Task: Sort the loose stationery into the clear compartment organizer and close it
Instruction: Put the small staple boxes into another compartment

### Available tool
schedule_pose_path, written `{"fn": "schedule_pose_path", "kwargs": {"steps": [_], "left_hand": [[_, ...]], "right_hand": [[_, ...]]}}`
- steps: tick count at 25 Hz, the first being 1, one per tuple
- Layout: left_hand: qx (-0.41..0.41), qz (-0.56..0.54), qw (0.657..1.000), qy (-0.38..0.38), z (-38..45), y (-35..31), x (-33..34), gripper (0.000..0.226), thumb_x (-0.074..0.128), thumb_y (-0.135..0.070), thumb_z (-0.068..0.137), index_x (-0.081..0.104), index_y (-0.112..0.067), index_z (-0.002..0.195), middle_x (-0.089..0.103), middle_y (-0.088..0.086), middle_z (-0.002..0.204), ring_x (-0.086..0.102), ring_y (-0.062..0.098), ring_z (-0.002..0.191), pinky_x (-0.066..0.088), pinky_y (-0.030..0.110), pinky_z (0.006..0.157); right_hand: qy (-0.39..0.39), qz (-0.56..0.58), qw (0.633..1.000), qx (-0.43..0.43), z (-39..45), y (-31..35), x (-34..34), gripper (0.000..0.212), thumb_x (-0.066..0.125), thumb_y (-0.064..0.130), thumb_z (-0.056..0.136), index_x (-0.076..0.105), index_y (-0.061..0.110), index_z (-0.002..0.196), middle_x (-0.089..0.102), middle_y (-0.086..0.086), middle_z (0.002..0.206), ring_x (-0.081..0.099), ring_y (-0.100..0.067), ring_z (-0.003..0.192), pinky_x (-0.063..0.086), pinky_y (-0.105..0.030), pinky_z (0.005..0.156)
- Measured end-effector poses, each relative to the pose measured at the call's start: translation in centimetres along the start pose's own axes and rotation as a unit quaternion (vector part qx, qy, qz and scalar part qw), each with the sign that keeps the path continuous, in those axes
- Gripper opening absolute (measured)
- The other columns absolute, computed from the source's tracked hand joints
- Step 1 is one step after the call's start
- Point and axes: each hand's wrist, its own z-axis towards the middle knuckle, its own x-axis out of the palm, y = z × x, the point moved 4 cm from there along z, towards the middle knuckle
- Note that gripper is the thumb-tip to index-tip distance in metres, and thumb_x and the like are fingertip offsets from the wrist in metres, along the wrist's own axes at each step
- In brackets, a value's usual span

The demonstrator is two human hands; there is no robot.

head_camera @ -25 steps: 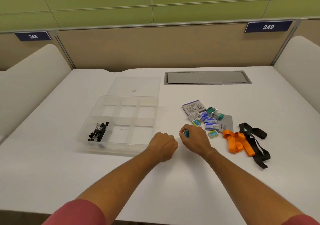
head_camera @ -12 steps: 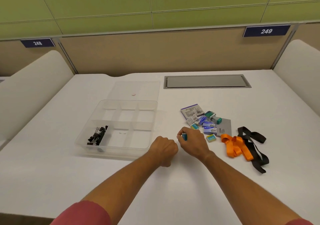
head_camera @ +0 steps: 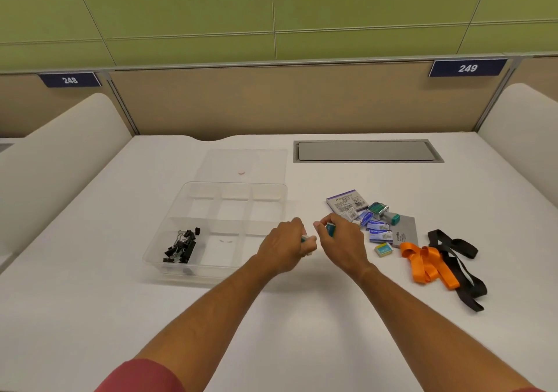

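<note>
The clear compartment organizer (head_camera: 181, 198) stands open left of centre, with black binder clips (head_camera: 180, 247) in its front left compartment. Its clear lid (head_camera: 244, 162) lies flat just behind it. My left hand (head_camera: 283, 248) hovers at the organizer's front right corner, fingers curled around a small teal-and-white box (head_camera: 305, 239). Close beside it, my right hand (head_camera: 342, 242) pinches a teal box (head_camera: 330, 229). To the right lies a pile of small stationery boxes (head_camera: 376, 228), with a yellow-green one (head_camera: 383, 249) in front.
An orange ribbon (head_camera: 425, 266) and a black ribbon (head_camera: 459, 260) lie tangled right of the pile. A grey card (head_camera: 406, 230) sits under the boxes. A grey cable hatch (head_camera: 367, 150) is set in the white desk (head_camera: 90, 316) at the back. White dividers flank both sides.
My left hand has lifted off the desk and moved up beside my right hand, and a small box now shows in its fingers. The right hand still holds the teal box.
</note>
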Motion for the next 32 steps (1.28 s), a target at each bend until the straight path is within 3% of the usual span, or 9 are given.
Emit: {"fn": "schedule_pose_path", "kwargs": {"steps": [3,8,14,18,23,28,32], "left_hand": [[-0.021,-0.088,0.995,-0.043,0.2,2.4,-2.6,0.033,0.053,-0.043,0.092,0.05,-0.01,0.094,0.067,0.009,0.087,0.065,0.027,0.079,0.056,0.044,0.072],[-0.027,-0.117,0.99,-0.078,0.5,7.2,-6.5,0.03,0.055,-0.045,0.09,0.046,-0.017,0.09,0.065,0.004,0.08,0.065,0.025,0.075,0.057,0.043,0.07],[-0.052,-0.079,0.99,-0.106,0.7,13.6,-10.1,0.026,0.062,-0.043,0.083,0.052,-0.024,0.096,0.064,0.002,0.087,0.063,0.02,0.075,0.057,0.041,0.069],[-0.06,-0.072,0.988,-0.121,0.5,17.3,-12.2,0.021,0.063,-0.043,0.079,0.057,-0.026,0.091,0.066,-0.001,0.087,0.063,0.016,0.075,0.056,0.035,0.065],[-0.066,-0.063,0.989,-0.117,0.0,21.4,-14.4,0.021,0.066,-0.042,0.077,0.055,-0.027,0.088,0.064,-0.004,0.079,0.063,0.013,0.067,0.051,0.028,0.057],[-0.067,-0.075,0.989,-0.105,0.0,23.4,-15.1,0.02,0.067,-0.037,0.076,0.054,-0.026,0.086,0.063,-0.003,0.077,0.063,0.016,0.064,0.055,0.034,0.06],[-0.06,-0.095,0.986,-0.124,0.7,24.4,-15.6,0.02,0.068,-0.036,0.08,0.053,-0.025,0.086,0.063,-0.002,0.079,0.062,0.016,0.064,0.053,0.035,0.059]], "right_hand": [[-0.016,0.004,1.0,0.002,0.6,1.9,1.1,0.019,0.061,0.037,0.091,0.061,0.019,0.085,0.063,0.005,0.077,0.057,-0.011,0.07,0.035,-0.01,0.057],[-0.012,0.004,1.0,0.002,1.2,6.0,4.2,0.019,0.06,0.039,0.091,0.06,0.02,0.089,0.063,0.004,0.08,0.059,-0.012,0.071,0.043,-0.019,0.065],[0.009,-0.02,1.0,-0.022,1.8,10.3,7.9,0.023,0.058,0.045,0.09,0.056,0.023,0.089,0.062,0.006,0.078,0.057,-0.012,0.067,0.038,-0.013,0.058],[0.018,-0.032,0.999,-0.018,2.2,12.5,10.3,0.028,0.055,0.047,0.091,0.052,0.02,0.085,0.056,0.004,0.07,0.055,-0.015,0.062,0.043,-0.02,0.06],[0.031,-0.059,0.998,-0.021,2.5,14.8,12.8,0.031,0.054,0.049,0.091,0.051,0.019,0.083,0.054,0.004,0.066,0.052,-0.013,0.059,0.038,-0.02,0.053],[0.052,-0.083,0.995,-0.024,2.5,16.3,14.6,0.028,0.054,0.049,0.091,0.049,0.022,0.087,0.056,0.004,0.071,0.052,-0.01,0.061,0.033,-0.018,0.052],[0.066,-0.087,0.994,-0.031,3.0,16.6,15.5,0.024,0.053,0.045,0.092,0.049,0.021,0.092,0.058,0.002,0.075,0.056,-0.013,0.066,0.038,-0.018,0.054]]}}
